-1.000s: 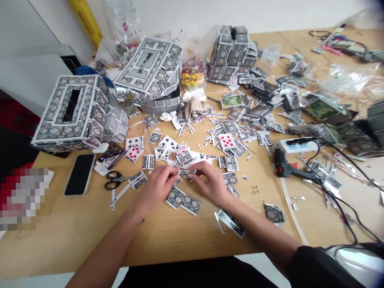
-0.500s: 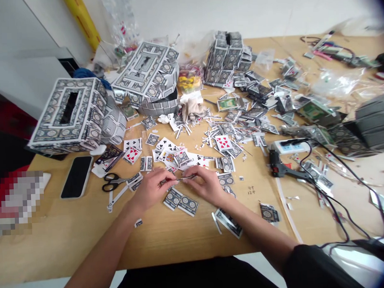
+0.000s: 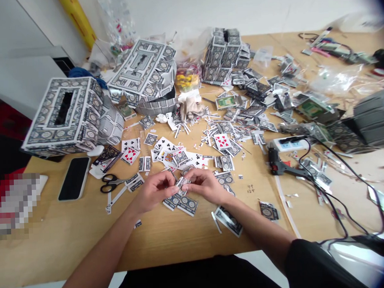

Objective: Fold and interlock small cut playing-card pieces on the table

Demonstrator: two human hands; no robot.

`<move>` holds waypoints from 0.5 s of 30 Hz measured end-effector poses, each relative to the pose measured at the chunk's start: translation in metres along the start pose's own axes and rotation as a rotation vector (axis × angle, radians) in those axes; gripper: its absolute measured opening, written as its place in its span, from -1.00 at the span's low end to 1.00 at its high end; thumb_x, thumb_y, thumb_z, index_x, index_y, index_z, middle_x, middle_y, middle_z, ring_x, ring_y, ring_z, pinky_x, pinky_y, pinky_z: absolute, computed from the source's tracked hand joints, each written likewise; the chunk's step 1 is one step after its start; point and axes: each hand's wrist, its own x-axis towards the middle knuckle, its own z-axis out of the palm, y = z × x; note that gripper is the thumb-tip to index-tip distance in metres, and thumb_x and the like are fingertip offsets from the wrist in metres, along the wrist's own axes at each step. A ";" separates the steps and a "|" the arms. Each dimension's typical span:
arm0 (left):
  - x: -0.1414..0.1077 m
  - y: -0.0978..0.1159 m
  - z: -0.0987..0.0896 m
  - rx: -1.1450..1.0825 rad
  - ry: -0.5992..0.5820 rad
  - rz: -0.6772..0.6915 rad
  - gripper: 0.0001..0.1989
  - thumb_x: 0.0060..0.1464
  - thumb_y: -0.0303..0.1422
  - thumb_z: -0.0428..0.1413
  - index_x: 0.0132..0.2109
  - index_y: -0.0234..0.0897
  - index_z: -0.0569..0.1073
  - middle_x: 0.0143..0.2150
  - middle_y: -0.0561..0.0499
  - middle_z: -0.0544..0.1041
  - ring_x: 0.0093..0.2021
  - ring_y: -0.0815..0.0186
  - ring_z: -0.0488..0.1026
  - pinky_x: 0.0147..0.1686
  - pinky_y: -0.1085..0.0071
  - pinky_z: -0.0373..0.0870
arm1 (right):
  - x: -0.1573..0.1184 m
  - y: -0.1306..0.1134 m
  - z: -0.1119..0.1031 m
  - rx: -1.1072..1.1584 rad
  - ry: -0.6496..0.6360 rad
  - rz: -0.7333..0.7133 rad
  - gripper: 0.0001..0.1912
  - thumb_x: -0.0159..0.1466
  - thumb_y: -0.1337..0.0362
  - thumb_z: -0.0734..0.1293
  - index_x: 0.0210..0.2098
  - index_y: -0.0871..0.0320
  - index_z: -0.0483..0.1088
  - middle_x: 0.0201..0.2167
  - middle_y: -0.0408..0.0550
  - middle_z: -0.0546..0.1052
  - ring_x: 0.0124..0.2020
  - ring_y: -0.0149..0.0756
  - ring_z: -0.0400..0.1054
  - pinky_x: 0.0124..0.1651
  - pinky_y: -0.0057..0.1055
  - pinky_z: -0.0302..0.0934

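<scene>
Between my two hands is a small grey-patterned playing card piece [image 3: 181, 183], tilted, its far side hidden. My left hand [image 3: 157, 189] pinches its left end between thumb and fingers. At the other end my right hand [image 3: 204, 185] is closed on the same piece. Just below, patterned card pieces [image 3: 188, 205] lie on the table. Face-up playing cards [image 3: 167, 151] are spread beyond my fingers. Black-handled scissors [image 3: 110, 183] rest left of my left hand, their blades near more card pieces. A longer patterned card strip [image 3: 228, 221] lies under my right forearm.
A phone [image 3: 74, 178] lies at the left. Boxes covered in cards, one a slotted box [image 3: 65, 115], stand at the back left. A glue gun [image 3: 282, 166] and a power strip [image 3: 289, 144] with black cables occupy the right. Card scraps [image 3: 256, 91] litter the back.
The card piece has turned from edge-on to showing its patterned face. My hands have tilted with it, staying over nearly the same spot. The view has shifted slightly.
</scene>
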 end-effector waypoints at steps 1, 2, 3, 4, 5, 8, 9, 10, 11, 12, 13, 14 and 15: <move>0.000 0.000 0.000 -0.009 0.000 -0.010 -0.57 0.20 -0.05 0.33 -0.36 -0.25 0.37 -0.46 0.14 0.30 -0.47 0.44 0.19 -0.46 0.47 0.12 | 0.000 -0.001 0.000 0.016 -0.007 0.013 -0.62 0.19 -0.02 0.67 -0.28 0.09 0.55 -0.42 -0.14 0.66 -0.43 -0.28 0.58 -0.32 -0.31 0.53; 0.001 -0.001 0.000 -0.017 0.001 -0.018 -0.56 0.18 -0.03 0.34 -0.36 -0.24 0.37 -0.46 0.14 0.30 -0.48 0.44 0.19 -0.47 0.47 0.12 | 0.000 -0.001 0.001 0.029 -0.015 0.027 -0.61 0.18 -0.02 0.67 -0.28 0.09 0.54 -0.42 -0.15 0.67 -0.44 -0.29 0.58 -0.31 -0.30 0.54; 0.001 -0.002 0.001 -0.024 0.001 -0.024 -0.54 0.17 -0.01 0.34 -0.36 -0.24 0.37 -0.47 0.14 0.30 -0.48 0.44 0.19 -0.47 0.47 0.11 | -0.001 -0.002 0.002 0.042 -0.024 0.039 -0.60 0.17 -0.02 0.67 -0.28 0.08 0.54 -0.41 -0.15 0.67 -0.45 -0.29 0.58 -0.31 -0.30 0.55; 0.001 -0.003 0.001 -0.033 -0.004 -0.029 -0.53 0.17 0.00 0.34 -0.37 -0.24 0.37 -0.47 0.14 0.30 -0.48 0.44 0.19 -0.47 0.47 0.11 | -0.001 -0.002 0.002 0.055 -0.036 0.050 -0.60 0.17 -0.02 0.67 -0.28 0.08 0.54 -0.41 -0.15 0.67 -0.45 -0.30 0.58 -0.31 -0.30 0.55; 0.002 -0.004 0.002 -0.046 -0.015 -0.033 -0.53 0.16 0.00 0.35 -0.37 -0.24 0.36 -0.46 0.13 0.31 -0.47 0.43 0.20 -0.47 0.47 0.12 | -0.001 -0.002 0.002 0.067 -0.052 0.060 -0.61 0.18 -0.02 0.67 -0.28 0.08 0.54 -0.41 -0.15 0.67 -0.45 -0.31 0.58 -0.31 -0.30 0.56; 0.002 -0.007 0.002 -0.141 -0.037 0.001 -0.50 0.15 -0.01 0.37 -0.41 -0.24 0.33 -0.47 0.12 0.30 -0.45 0.41 0.22 -0.44 0.45 0.16 | -0.001 -0.002 -0.001 0.080 -0.069 0.073 -0.63 0.20 0.01 0.66 -0.29 0.09 0.53 -0.41 -0.15 0.67 -0.45 -0.30 0.58 -0.31 -0.30 0.55; 0.003 -0.007 0.001 -0.183 -0.034 0.026 -0.49 0.16 -0.02 0.38 -0.43 -0.23 0.31 -0.48 0.13 0.29 -0.45 0.41 0.22 -0.43 0.44 0.18 | 0.000 -0.002 -0.003 0.075 -0.049 0.067 -0.63 0.19 0.01 0.67 -0.29 0.09 0.52 -0.43 -0.16 0.66 -0.46 -0.31 0.57 -0.33 -0.32 0.54; 0.003 -0.007 -0.001 -0.220 -0.024 0.059 -0.48 0.16 -0.02 0.38 -0.44 -0.23 0.29 -0.50 0.13 0.27 -0.46 0.41 0.22 -0.43 0.44 0.20 | 0.001 -0.002 -0.006 0.066 -0.014 0.057 -0.62 0.19 0.01 0.67 -0.30 0.09 0.52 -0.43 -0.17 0.65 -0.47 -0.31 0.57 -0.35 -0.34 0.53; 0.003 -0.006 -0.004 -0.246 -0.004 0.097 -0.47 0.16 -0.03 0.39 -0.45 -0.23 0.28 -0.51 0.14 0.26 -0.47 0.41 0.22 -0.43 0.43 0.22 | 0.003 -0.002 -0.010 0.058 0.030 0.042 -0.62 0.18 0.01 0.67 -0.30 0.09 0.52 -0.44 -0.18 0.65 -0.48 -0.32 0.56 -0.36 -0.36 0.51; 0.003 -0.004 -0.008 -0.257 0.024 0.135 -0.47 0.16 -0.03 0.39 -0.45 -0.23 0.29 -0.53 0.15 0.26 -0.48 0.41 0.23 -0.43 0.43 0.23 | 0.005 -0.002 -0.013 0.052 0.081 0.021 -0.60 0.17 0.00 0.68 -0.29 0.09 0.51 -0.44 -0.18 0.64 -0.48 -0.33 0.55 -0.37 -0.37 0.50; 0.004 -0.003 -0.012 -0.250 0.057 0.169 -0.48 0.15 -0.04 0.40 -0.45 -0.23 0.30 -0.54 0.15 0.27 -0.49 0.41 0.24 -0.44 0.43 0.25 | 0.006 -0.002 -0.017 0.049 0.131 -0.002 -0.59 0.17 -0.02 0.67 -0.29 0.09 0.52 -0.43 -0.18 0.64 -0.48 -0.34 0.55 -0.36 -0.37 0.50; 0.004 -0.002 -0.017 -0.231 0.102 0.197 -0.49 0.15 -0.04 0.41 -0.44 -0.23 0.32 -0.55 0.14 0.29 -0.49 0.40 0.26 -0.44 0.43 0.27 | 0.008 -0.002 -0.021 0.043 0.186 -0.030 -0.58 0.18 -0.04 0.66 -0.28 0.09 0.52 -0.41 -0.17 0.65 -0.47 -0.34 0.54 -0.35 -0.37 0.51; 0.004 -0.001 -0.021 -0.199 0.154 0.212 -0.50 0.15 -0.04 0.41 -0.43 -0.23 0.35 -0.55 0.14 0.31 -0.50 0.40 0.28 -0.44 0.44 0.29 | 0.009 -0.002 -0.024 0.028 0.245 -0.059 -0.57 0.18 -0.07 0.65 -0.26 0.10 0.52 -0.38 -0.15 0.65 -0.47 -0.34 0.53 -0.34 -0.35 0.51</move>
